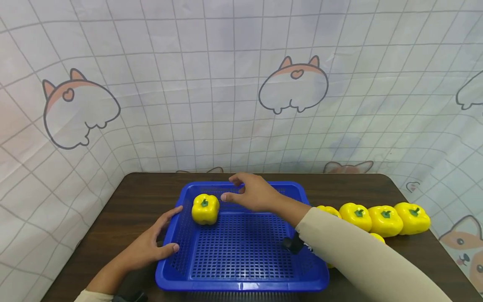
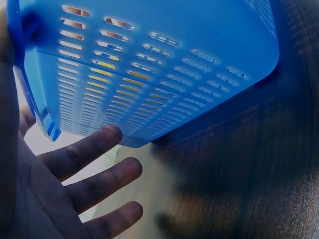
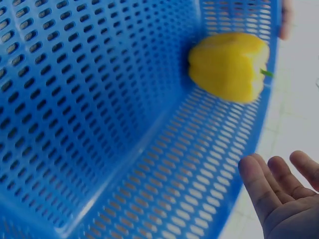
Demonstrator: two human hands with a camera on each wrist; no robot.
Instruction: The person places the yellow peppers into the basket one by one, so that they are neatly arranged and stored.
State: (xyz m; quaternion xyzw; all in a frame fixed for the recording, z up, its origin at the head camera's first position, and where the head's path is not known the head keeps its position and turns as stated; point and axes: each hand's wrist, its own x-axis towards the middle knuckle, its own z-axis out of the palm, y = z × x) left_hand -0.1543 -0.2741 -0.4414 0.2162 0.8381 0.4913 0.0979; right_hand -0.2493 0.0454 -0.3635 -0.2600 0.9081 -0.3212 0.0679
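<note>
A blue perforated plastic basket [image 1: 241, 286] sits on the table, with one yellow bell pepper [image 1: 205, 209] in its far left corner, green stem up. My left hand [image 1: 149, 243] is at the basket's left side, thumb and index fingertips at the rim. In the left wrist view, the other fingers [image 2: 104, 179] spread outside the slotted wall. Over the far part of the basket, my right hand [image 1: 254, 193] hovers just right of the pepper. Its fingers are loosely bent and hold nothing; in the right wrist view they stand apart from the pepper [image 3: 227, 67].
Several more yellow bell peppers [image 1: 385, 221] lie right of the basket, some partly hidden by the right sleeve [image 1: 362, 251]. The dark wooden table [image 1: 124, 209] ends at a patterned curtain [image 1: 234, 138] behind.
</note>
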